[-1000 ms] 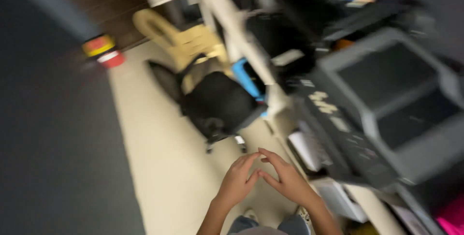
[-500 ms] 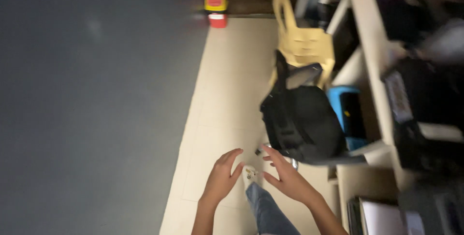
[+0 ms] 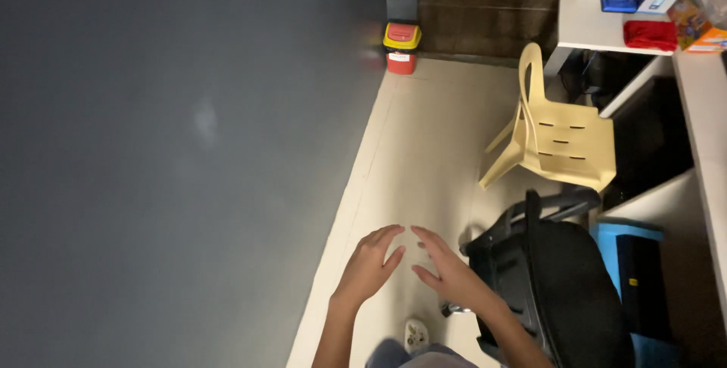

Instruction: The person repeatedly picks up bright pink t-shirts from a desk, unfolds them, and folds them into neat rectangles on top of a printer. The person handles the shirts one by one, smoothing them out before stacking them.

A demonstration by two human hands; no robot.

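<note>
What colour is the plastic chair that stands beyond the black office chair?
The plastic chair is pale yellow, seen in the head view.

Bare forearms and hands (image 3: 413,269), blue-grey trousers (image 3: 413,354)

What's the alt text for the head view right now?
Two bare hands, left hand and right hand, are held out empty above a beige tiled floor, beside a black office chair. Beyond are a yellow plastic chair, a small red and yellow bin and a grey wall.

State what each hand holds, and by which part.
Nothing is held: left hand and right hand hover open and empty above the cream tiled floor.
</note>
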